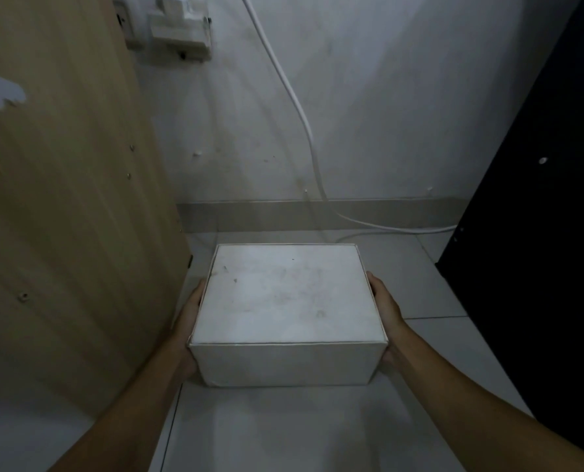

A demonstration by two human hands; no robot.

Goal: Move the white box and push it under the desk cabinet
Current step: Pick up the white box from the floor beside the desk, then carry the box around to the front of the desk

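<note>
A white closed box [285, 304] rests on the pale tiled floor in the gap between two upright panels. My left hand [189, 321] is pressed flat against its left side and my right hand [386, 308] against its right side, so the box is held between both palms. Most of the fingers are hidden behind the box's sides. A tan wooden cabinet panel [69, 216] stands close to the box's left side.
A black panel [539, 250] stands at the right. Behind the box are a white wall with a grey skirting board [318, 214], a white cable [304, 124] hanging down and running right along the floor, and a wall socket [181, 28] at the top left.
</note>
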